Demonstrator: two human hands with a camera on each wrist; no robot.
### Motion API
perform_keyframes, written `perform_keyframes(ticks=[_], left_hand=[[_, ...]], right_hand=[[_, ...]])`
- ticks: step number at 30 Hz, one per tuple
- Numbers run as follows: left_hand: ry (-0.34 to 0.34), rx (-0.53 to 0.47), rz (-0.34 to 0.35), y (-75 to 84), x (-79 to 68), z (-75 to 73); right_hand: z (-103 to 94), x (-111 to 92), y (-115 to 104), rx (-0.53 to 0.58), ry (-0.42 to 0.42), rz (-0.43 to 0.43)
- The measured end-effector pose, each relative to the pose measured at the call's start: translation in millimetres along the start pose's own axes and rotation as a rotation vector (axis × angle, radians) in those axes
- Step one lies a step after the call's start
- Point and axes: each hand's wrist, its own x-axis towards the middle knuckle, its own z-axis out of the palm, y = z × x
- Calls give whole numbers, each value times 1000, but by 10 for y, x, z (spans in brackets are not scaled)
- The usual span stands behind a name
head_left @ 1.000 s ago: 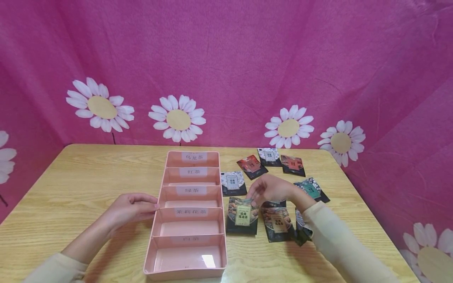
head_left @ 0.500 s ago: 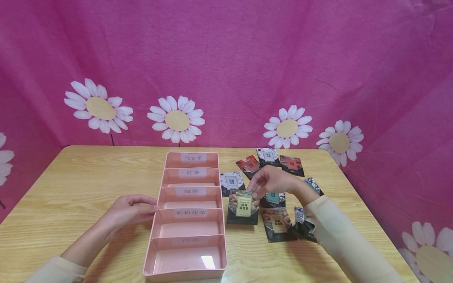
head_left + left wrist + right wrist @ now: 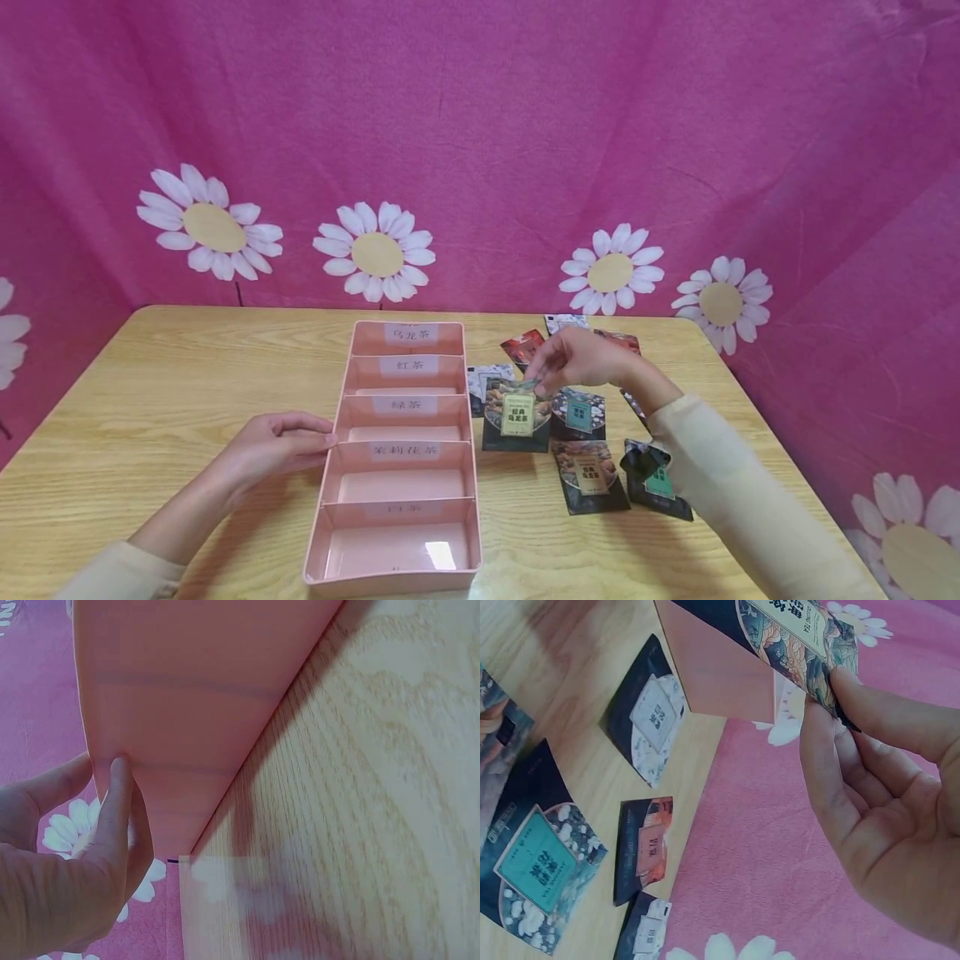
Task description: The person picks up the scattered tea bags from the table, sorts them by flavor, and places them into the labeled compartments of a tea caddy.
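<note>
In the head view my right hand [image 3: 573, 362] pinches the top corner of a tea sachet [image 3: 517, 417] with a pale yellow label. The right wrist view shows thumb and forefinger on the same sachet [image 3: 795, 637]. It hangs above the table, beside the right wall of a pink divided box [image 3: 390, 581] with paper labels in its compartments. My left hand [image 3: 273, 450] holds the box's left rim. In the left wrist view, one fingertip of the left hand [image 3: 82, 847] lies at the rim and another against the outer wall.
More sachets lie right of the box: a teal-labelled one [image 3: 579, 414], a brown-labelled one [image 3: 592, 479], a green-labelled one [image 3: 660, 482] and a white one [image 3: 480, 379]. Red ones [image 3: 522, 346] lie farther back. A flowered pink curtain [image 3: 480, 150] hangs behind the wooden table [image 3: 217, 358].
My right hand has lifted the yellow-labelled sachet up and away from me, uncovering the teal-labelled one. The left hand stays at the box rim.
</note>
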Motion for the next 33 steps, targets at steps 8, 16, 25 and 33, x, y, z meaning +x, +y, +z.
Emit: perform_keyframes(ticks=[8, 16, 25, 33], left_hand=[[-11, -22, 9, -9, 4, -10], [5, -29, 1, -12, 8, 4], [4, -34, -7, -13, 1, -5], [9, -11, 0, -21, -5, 1]], right_hand=[[-54, 20, -96, -13, 16, -16], [-123, 55, -202, -60, 29, -36], [-263, 121, -415, -129, 56, -7], [-351, 284, -518, -188, 78, -45]])
